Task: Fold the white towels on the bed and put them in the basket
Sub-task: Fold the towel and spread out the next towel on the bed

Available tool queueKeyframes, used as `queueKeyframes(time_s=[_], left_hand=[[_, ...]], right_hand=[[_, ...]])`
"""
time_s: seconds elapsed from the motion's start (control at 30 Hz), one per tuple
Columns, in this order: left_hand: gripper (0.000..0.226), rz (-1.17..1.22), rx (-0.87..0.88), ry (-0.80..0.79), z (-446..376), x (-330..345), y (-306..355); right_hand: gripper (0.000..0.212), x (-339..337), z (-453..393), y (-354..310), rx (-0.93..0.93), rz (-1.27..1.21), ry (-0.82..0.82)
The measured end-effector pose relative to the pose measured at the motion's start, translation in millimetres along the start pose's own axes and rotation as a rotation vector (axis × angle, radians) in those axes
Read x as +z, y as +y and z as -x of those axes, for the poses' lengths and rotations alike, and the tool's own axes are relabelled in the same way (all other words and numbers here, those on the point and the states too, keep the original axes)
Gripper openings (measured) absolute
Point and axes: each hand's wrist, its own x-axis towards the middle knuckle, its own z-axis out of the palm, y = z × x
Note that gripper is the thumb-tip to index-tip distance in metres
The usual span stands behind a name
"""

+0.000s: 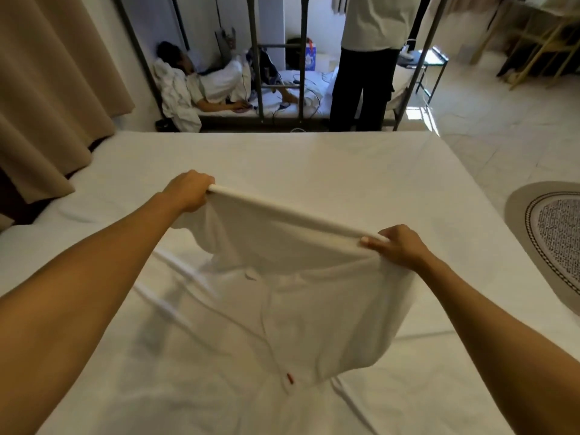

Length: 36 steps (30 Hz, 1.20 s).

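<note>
Over the middle of the bed, left hand and right hand pinch the white towel's top edge taut, apparently squaring it to fold.

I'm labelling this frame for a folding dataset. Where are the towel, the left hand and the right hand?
towel [314, 296]: head view, on its hanging middle.
left hand [188, 191]: head view, on its back.
right hand [397, 244]: head view, on its back.

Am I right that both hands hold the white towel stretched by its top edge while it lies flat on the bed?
Not flat: the head view shows the left hand and right hand holding the white towel by its top edge, hanging above the bed.
</note>
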Motion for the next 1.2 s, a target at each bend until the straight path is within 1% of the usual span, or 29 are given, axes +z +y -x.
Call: queueKeyframes(time_s=[0.03, 0.07, 0.13, 0.2, 0.27, 0.33, 0.47, 0.6, 0.7, 0.83, 0.97, 1.07, 1.1, 1.17, 1.2], left_hand=[[0.016, 0.006, -0.021, 0.032, 3.6, -12.4, -4.7], [0.016, 0.009, -0.04, 0.056, 7.8, -23.9, -8.5], [0.016, 0.01, -0.076, 0.098, 16.8, -43.0, -12.7], [0.017, 0.034, -0.102, 0.146, 27.5, -57.3, -15.0], [0.02, 0.051, -0.125, 0.188, 39.1, -69.1, -15.7], [0.022, 0.05, -0.159, 0.219, 51.8, -82.0, -14.1], [0.023, 0.068, -0.248, 0.227, 74.5, -110.3, -15.0], [0.024, 0.219, -0.317, 0.216, 88.4, -125.1, -17.0], [0.024, 0.346, -0.375, 0.225, 95.3, -119.9, -6.0], [0.023, 0.403, -0.392, 0.163, 105.1, -104.1, 14.1], [0.026, 0.603, -0.427, 0.05, 110.4, -88.5, 38.5], [0.02, 0.751, -0.447, -0.028, 115.1, -84.1, 56.8], [0.022, 0.761, -0.423, -0.084, 116.9, -84.2, 61.5], [0.037, 0.706, -0.345, -0.205, 120.3, -83.6, 67.3], [0.042, 0.669, -0.304, -0.229, 120.8, -84.1, 68.6]], right_hand=[[0.057, -12.0, 3.3, -10.4, -0.017, 0.062, -0.08], [0.055, -23.7, 6.0, -20.9, -0.035, 0.136, -0.158], [0.043, -44.5, 11.2, -40.3, -0.073, 0.328, -0.246], [0.034, -58.0, 13.9, -51.7, -0.081, 0.506, -0.246], [0.025, -66.8, 13.4, -55.0, -0.111, 0.581, -0.165], [0.027, -74.3, 13.6, -56.5, -0.134, 0.553, -0.062], [0.025, -93.0, 14.9, -64.0, -0.177, 0.361, 0.068], [0.015, -109.4, 19.4, -79.4, -0.288, 0.203, 0.215], [0.019, -113.8, 23.4, -90.5, -0.293, 0.084, 0.296], [0.022, -114.3, 27.3, -92.2, -0.253, 0.013, 0.287], [0.024, -115.5, 32.2, -83.3, -0.194, -0.024, 0.301], [0.026, -117.6, 32.9, -76.0, -0.154, 0.006, 0.271], [0.026, -118.6, 32.2, -73.5, -0.144, 0.02, 0.256], [0.026, -120.8, 30.8, -68.4, -0.129, 0.069, 0.218], [0.026, -122.2, 31.5, -66.3, -0.126, 0.11, 0.196]])
